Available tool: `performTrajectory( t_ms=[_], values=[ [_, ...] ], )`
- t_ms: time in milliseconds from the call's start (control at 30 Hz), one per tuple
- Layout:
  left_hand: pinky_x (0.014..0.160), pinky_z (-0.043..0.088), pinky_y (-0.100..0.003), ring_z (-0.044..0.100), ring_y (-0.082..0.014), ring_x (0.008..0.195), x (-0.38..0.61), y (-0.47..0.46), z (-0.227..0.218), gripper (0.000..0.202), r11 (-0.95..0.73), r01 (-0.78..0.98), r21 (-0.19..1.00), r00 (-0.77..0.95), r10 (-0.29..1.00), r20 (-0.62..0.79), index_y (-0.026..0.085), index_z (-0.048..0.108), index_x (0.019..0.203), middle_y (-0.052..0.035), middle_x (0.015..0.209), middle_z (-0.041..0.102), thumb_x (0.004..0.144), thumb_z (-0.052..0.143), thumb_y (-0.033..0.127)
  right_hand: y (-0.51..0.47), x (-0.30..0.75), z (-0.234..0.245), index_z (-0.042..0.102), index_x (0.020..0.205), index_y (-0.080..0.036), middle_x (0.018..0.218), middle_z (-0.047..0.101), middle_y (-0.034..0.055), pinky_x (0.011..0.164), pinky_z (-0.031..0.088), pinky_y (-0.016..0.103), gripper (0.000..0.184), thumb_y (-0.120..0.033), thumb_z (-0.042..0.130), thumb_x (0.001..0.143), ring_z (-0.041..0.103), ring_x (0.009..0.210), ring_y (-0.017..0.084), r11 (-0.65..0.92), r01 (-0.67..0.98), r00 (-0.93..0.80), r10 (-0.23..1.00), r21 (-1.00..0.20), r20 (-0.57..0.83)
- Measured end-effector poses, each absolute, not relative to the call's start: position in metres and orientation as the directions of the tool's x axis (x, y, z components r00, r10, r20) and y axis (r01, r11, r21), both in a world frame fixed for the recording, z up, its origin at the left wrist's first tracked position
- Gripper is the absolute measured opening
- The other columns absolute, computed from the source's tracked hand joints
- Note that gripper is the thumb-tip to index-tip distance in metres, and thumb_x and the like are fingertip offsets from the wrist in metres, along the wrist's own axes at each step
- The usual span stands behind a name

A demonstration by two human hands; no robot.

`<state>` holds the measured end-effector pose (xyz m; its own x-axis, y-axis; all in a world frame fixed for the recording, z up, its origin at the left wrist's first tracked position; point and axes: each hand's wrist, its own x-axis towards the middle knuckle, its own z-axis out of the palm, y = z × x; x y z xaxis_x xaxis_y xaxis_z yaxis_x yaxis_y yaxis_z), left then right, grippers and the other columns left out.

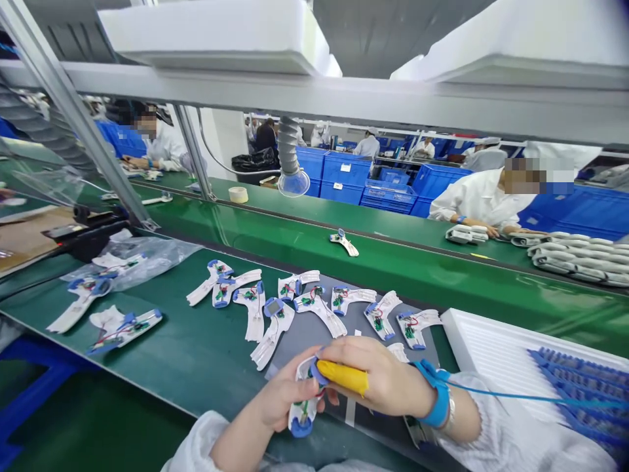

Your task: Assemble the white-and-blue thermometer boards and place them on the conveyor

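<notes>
On the green assembly-line belt (206, 373), the left hand (287, 396) pinches a white gun-shaped housing (303, 416) at the near edge, apparently steadying it for the right hand (378, 373), whose fingers lie pressed together over it, one in a yellow finger cot (344, 377), near other laid-out housings (314, 305).

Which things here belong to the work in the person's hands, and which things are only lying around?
Part of the work:
left hand holding a white housing with a green circuit board
right hand with a yellow finger cot
similar housings

Just lying about:
clear plastic bag
roll of tape
blue crates
</notes>
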<state>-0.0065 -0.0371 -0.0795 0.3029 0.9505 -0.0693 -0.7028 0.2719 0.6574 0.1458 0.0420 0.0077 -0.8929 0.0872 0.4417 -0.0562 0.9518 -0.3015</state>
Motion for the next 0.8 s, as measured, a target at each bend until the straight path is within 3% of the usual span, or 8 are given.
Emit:
performTrajectory(
  t_ms=[200, 333, 533, 667, 800],
  values=[
    [0.049, 0.041, -0.017, 0.06, -0.0122, 0.063, -0.005, -0.041, -0.073, 0.055, 0.309, -0.665, 0.679, 0.324, 0.94, -0.111, 0.016, 0.056, 0.096, -0.0015, 0.07, 0.061, 0.053, 0.078, 0.043, 0.044, 0.153, 0.009, 0.051, 0.108, -0.011, 0.088, 0.063, 0.0099, 0.067, 0.049, 0.025, 0.023, -0.025, 0.042, 0.092, 0.058, 0.079, 0.014, 0.949, -0.081, -0.898, 0.063, -0.305, 0.436],
    [0.053, 0.04, -0.019, 0.058, -0.0127, 0.065, -0.008, -0.042, -0.068, 0.067, 0.315, -0.55, 0.774, 0.289, 0.941, -0.177, 0.015, 0.053, 0.106, -0.0019, 0.071, 0.061, 0.052, 0.078, 0.046, 0.051, 0.152, 0.019, 0.056, 0.101, -0.011, 0.095, 0.061, 0.011, 0.071, 0.047, 0.029, 0.019, -0.022, 0.048, 0.087, 0.054, 0.084, 0.017, 0.984, -0.093, -0.902, -0.017, -0.155, 0.432],
    [0.057, 0.039, -0.021, 0.056, -0.0136, 0.07, -0.012, -0.044, -0.062, 0.065, 0.322, -0.352, 0.879, 0.321, 0.923, -0.21, 0.015, 0.053, 0.11, -0.0031, 0.074, 0.061, 0.057, 0.074, 0.047, 0.055, 0.142, 0.031, 0.063, 0.082, -0.012, 0.08, 0.058, 0.0073, 0.062, 0.039, 0.03, 0.015, -0.018, 0.049, 0.086, 0.048, 0.074, 0.017, 0.991, -0.1, -0.968, -0.117, 0.086, 0.22],
    [0.052, 0.039, -0.02, 0.056, -0.0131, 0.066, -0.01, -0.044, -0.062, 0.063, 0.35, -0.459, 0.817, 0.317, 0.923, -0.217, 0.014, 0.055, 0.103, -0.0027, 0.072, 0.059, 0.055, 0.075, 0.048, 0.052, 0.143, 0.033, 0.061, 0.072, -0.014, 0.072, 0.054, 0.0063, 0.057, 0.035, 0.029, 0.021, -0.019, 0.046, 0.087, 0.045, 0.068, 0.016, 0.985, -0.106, -0.97, -0.133, 0.138, 0.203],
    [0.049, 0.038, -0.019, 0.058, -0.0135, 0.064, -0.01, -0.045, -0.064, 0.057, 0.35, -0.626, 0.697, 0.323, 0.93, -0.176, 0.016, 0.055, 0.098, -0.0008, 0.07, 0.056, 0.055, 0.075, 0.048, 0.048, 0.15, 0.03, 0.058, 0.078, -0.014, 0.076, 0.057, 0.006, 0.059, 0.039, 0.028, 0.02, -0.021, 0.043, 0.089, 0.046, 0.067, 0.015, 0.997, -0.062, -0.949, -0.074, 0.048, 0.308]
  ],
)
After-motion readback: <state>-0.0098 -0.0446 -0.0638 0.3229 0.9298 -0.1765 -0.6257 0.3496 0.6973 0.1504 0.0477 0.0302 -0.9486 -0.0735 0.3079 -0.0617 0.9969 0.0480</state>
